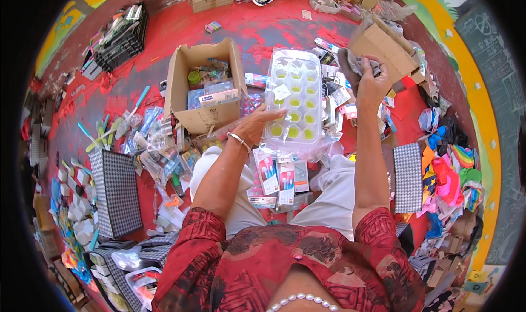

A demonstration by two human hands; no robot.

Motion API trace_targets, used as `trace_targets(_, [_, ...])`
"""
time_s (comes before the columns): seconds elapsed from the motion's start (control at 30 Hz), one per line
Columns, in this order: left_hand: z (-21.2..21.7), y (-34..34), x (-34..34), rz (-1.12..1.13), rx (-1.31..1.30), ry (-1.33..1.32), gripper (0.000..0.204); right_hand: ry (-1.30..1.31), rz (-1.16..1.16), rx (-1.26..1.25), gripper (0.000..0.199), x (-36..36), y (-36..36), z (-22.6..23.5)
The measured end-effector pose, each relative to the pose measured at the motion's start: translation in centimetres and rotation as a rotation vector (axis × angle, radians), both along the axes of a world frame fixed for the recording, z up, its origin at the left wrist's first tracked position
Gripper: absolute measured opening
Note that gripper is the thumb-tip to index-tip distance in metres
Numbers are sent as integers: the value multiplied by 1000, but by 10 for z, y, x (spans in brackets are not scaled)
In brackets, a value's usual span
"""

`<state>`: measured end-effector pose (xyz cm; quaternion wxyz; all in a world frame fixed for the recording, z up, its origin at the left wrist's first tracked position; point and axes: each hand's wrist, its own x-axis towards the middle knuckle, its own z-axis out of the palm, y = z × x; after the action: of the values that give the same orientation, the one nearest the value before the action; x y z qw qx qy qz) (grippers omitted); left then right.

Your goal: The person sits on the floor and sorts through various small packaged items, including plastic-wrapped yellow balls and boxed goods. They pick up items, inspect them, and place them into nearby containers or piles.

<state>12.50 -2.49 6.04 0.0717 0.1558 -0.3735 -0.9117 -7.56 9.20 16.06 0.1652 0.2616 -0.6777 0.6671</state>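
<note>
My left hand (pixel 255 124) grips the lower left side of a white ice cube tray (pixel 286 105) with green-bottomed cups, wrapped in clear plastic. A small white label sits on its wrapping. In my raised right hand (pixel 375 80) is a crumpled grey-brown cloth (pixel 348 68), held to the right of the tray. Left of the tray stands an open cardboard box (pixel 207 117) with packaged goods and a green round item inside. Several small earphone packs (pixel 286 181) lie between my legs.
Loose packaged goods (pixel 335 92) are heaped right of the tray, beside a tilted cardboard box (pixel 383 49). Black-and-white checked bins (pixel 115 194) stand at both sides. Colourful soft items (pixel 446 175) pile up at the right wall. A full black crate (pixel 123 43) sits far left.
</note>
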Motion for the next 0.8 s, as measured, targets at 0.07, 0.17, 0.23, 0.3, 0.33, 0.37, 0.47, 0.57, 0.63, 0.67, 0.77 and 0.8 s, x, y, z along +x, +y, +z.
trace_targets(0.07, [1,3,-4,-35,-22,23,50,175,123,153,14,32,-4,-3])
trace_targets(0.17, [-2,5,-3,-47,-388,48,56,529,618,502,18,84,-30,-26])
trace_targets(0.23, [-4,4,3,-25,-887,72,66,764,620,538,13,88,-46,-37])
trace_targets(0.3, [-3,7,7,-161,-431,143,73,959,461,556,11,60,-63,-38])
trace_targets(0.33, [-1,9,9,-232,-186,175,76,949,356,579,10,38,-73,-34])
trace_targets(0.37, [0,11,9,-237,-208,150,79,905,266,681,9,16,-76,-29])
trace_targets(0.47, [4,12,9,-242,-307,201,88,927,-1,923,20,-36,-81,-11])
trace_targets(0.57, [5,8,8,-208,-367,135,89,286,-49,679,23,-51,-68,5])
trace_targets(0.63, [5,6,6,-259,-339,173,91,-55,299,689,30,-43,-57,10])
trace_targets(0.67, [5,5,6,-274,-340,206,91,-225,440,668,35,-37,-52,11])
trace_targets(0.77, [6,5,5,-325,-385,248,91,139,639,1258,53,-23,-42,15])
trace_targets(0.8, [6,6,5,-340,-407,250,90,282,610,1345,51,-22,-40,17])
